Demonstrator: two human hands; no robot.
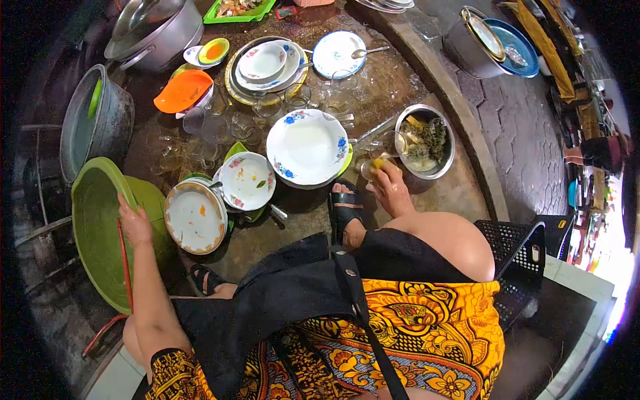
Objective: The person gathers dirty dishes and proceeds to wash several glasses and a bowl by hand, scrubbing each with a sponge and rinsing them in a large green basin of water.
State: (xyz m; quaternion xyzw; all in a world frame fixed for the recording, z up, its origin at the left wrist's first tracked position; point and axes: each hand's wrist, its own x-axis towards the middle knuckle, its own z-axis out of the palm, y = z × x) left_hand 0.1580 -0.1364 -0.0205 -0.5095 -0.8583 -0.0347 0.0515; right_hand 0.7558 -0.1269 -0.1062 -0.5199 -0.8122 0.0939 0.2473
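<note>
My left hand point(137, 223) is at the near rim of a large green tub point(150, 200), its fingers hooked over the edge. A thin red hose point(125, 267) runs down inside the rim beside the fingers. My right hand point(392, 190) is closed on a small yellow sponge point(379, 163), next to a clear glass. Just beyond it stands a steel bowl point(451, 150) with a dark green scouring mesh and whitish liquid. Between my hands are a large flowered plate point(307, 147), a flowered bowl point(248, 180) with food scraps and a stack of soiled plates point(195, 217).
Several clear glasses point(241, 125) stand on the wet floor behind the plates. Farther back are an orange bowl point(183, 91), stacked dishes point(262, 61) and a plate with a spoon point(340, 53). Metal pots point(157, 50) line the left; a raised kerb point(460, 113) runs along the right.
</note>
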